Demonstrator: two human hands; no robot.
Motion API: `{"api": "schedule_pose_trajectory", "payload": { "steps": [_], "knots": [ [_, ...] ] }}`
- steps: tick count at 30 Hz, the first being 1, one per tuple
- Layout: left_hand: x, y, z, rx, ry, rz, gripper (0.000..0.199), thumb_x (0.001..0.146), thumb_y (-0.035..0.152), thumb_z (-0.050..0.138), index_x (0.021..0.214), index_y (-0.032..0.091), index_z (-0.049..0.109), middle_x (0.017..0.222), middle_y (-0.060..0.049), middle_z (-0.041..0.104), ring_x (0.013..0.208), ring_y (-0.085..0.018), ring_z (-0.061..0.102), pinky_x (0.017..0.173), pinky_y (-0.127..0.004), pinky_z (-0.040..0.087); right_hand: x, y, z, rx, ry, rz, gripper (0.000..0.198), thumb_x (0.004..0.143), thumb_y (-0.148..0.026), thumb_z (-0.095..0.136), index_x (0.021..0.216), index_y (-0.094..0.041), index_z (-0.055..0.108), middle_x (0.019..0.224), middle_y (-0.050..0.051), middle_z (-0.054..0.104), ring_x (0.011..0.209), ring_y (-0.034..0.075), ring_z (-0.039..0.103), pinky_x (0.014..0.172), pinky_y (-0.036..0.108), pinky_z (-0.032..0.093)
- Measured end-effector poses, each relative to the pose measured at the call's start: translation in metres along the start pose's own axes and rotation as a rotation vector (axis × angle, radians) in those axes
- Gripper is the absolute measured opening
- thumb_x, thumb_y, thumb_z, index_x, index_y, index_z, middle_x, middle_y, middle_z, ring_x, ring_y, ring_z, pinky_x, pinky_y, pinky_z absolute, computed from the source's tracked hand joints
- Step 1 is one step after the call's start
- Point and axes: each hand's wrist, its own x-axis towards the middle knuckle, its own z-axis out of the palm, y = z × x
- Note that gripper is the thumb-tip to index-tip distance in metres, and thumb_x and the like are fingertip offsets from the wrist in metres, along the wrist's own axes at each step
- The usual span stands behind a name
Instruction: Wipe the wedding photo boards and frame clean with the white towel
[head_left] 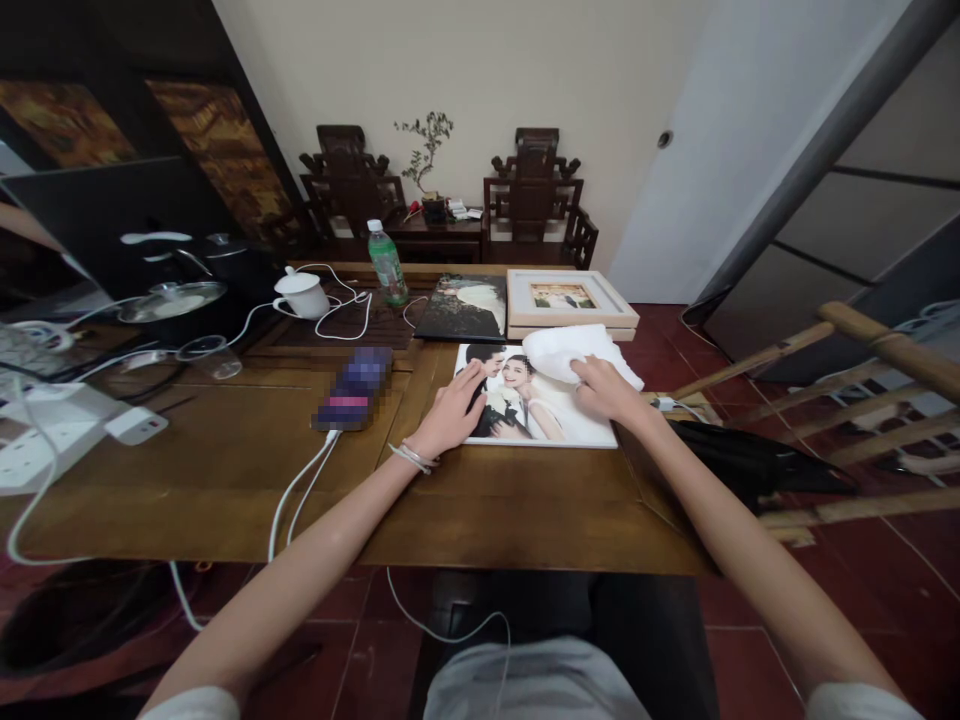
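A wedding photo panel point(551, 425) lies flat on the wooden table in front of me, showing two people in a dark suit and a white dress. My left hand point(451, 410) rests flat over its left edge, fingers stretched out. Bunched on the panel's upper right part is a white cloth point(574, 350). My right hand point(604, 388) grips the cloth and presses it against the panel, hiding that corner. Just behind the panel are a dark photo album point(463, 306) and a light-framed picture point(609, 300).
A phone point(352, 390) with a charging cable lies left of the panel. Further left stand a green-labelled bottle point(387, 265), a white lidded cup point(301, 294), a clear plastic cup point(214, 357) and a power strip point(56, 440). A bamboo chair point(892, 345) is at the right.
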Motion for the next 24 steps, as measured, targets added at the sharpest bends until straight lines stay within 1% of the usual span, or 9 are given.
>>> {"api": "schedule_pose_trajectory", "payload": {
  "steps": [4,7,9,11,13,15,18,21,24],
  "knots": [
    [0.0,0.001,-0.001,0.001,-0.011,-0.011,0.047,0.096,0.032,0.034,0.14,0.018,0.038,0.152,-0.012,0.031,0.142,-0.023,0.024,0.112,-0.048,0.028,-0.005,-0.003,-0.004,-0.005,-0.003,0.005,0.025,0.069,-0.007,0.04,0.084,-0.016,0.057,0.086,0.014,0.063,0.078,0.028,0.055,0.071,0.035,0.039],
    [0.0,0.002,-0.001,0.001,-0.005,-0.008,0.046,0.096,0.032,0.034,0.14,0.02,0.038,0.152,-0.011,0.031,0.142,-0.023,0.024,0.111,-0.048,0.029,-0.019,-0.013,-0.011,-0.002,-0.037,0.002,0.025,0.068,-0.005,0.039,0.084,-0.014,0.057,0.089,0.016,0.064,0.083,0.029,0.058,0.075,0.038,0.042],
    [0.0,0.003,-0.001,0.01,-0.006,-0.01,0.046,0.096,0.031,0.034,0.141,0.02,0.037,0.152,-0.011,0.031,0.142,-0.023,0.024,0.11,-0.049,0.031,-0.037,-0.023,-0.014,0.004,-0.06,-0.018,0.027,0.067,-0.004,0.04,0.085,-0.013,0.058,0.104,0.021,0.063,0.098,0.032,0.058,0.083,0.042,0.044],
    [0.0,0.004,-0.001,0.022,-0.013,-0.021,0.047,0.096,0.031,0.033,0.141,0.019,0.037,0.152,-0.012,0.03,0.142,-0.024,0.024,0.109,-0.049,0.032,-0.059,-0.036,-0.015,0.012,-0.06,-0.048,0.027,0.067,-0.003,0.041,0.086,-0.012,0.059,0.123,0.025,0.057,0.116,0.034,0.051,0.094,0.048,0.041],
    [0.0,0.005,-0.001,0.031,-0.019,-0.032,0.047,0.096,0.03,0.033,0.141,0.018,0.036,0.152,-0.012,0.03,0.142,-0.024,0.024,0.108,-0.05,0.033,-0.083,-0.05,-0.017,0.037,-0.047,-0.086,0.028,0.067,-0.002,0.041,0.085,-0.012,0.06,0.132,0.023,0.051,0.128,0.035,0.042,0.103,0.053,0.034],
    [0.0,0.005,-0.001,0.035,-0.02,-0.034,0.047,0.096,0.03,0.033,0.141,0.017,0.036,0.152,-0.012,0.03,0.142,-0.024,0.024,0.108,-0.049,0.033,-0.105,-0.063,-0.021,0.086,-0.043,-0.124,0.03,0.067,0.0,0.041,0.084,-0.014,0.061,0.135,0.019,0.051,0.132,0.033,0.038,0.108,0.056,0.029],
    [0.0,0.005,-0.001,0.035,-0.011,-0.022,0.047,0.096,0.03,0.033,0.141,0.018,0.036,0.152,-0.012,0.03,0.142,-0.023,0.024,0.109,-0.049,0.032,-0.126,-0.079,-0.029,0.155,-0.094,-0.166,0.032,0.064,0.001,0.042,0.083,-0.016,0.062,0.136,0.015,0.052,0.133,0.032,0.037,0.109,0.057,0.028],
    [0.0,0.006,-0.001,0.034,-0.011,-0.017,0.047,0.096,0.03,0.033,0.142,0.019,0.035,0.152,-0.012,0.031,0.142,-0.024,0.024,0.108,-0.05,0.032,-0.127,-0.082,-0.036,0.175,-0.138,-0.17,0.03,0.063,-0.001,0.043,0.081,-0.016,0.062,0.134,0.016,0.054,0.131,0.031,0.041,0.108,0.053,0.031],
    [0.0,0.006,-0.001,0.036,-0.017,-0.027,0.047,0.096,0.03,0.033,0.141,0.02,0.036,0.153,-0.012,0.03,0.142,-0.024,0.025,0.107,-0.051,0.033,-0.111,-0.074,-0.037,0.148,-0.132,-0.158,0.027,0.067,-0.003,0.042,0.081,-0.016,0.061,0.128,0.018,0.057,0.126,0.029,0.047,0.106,0.048,0.034]
  ]
}}
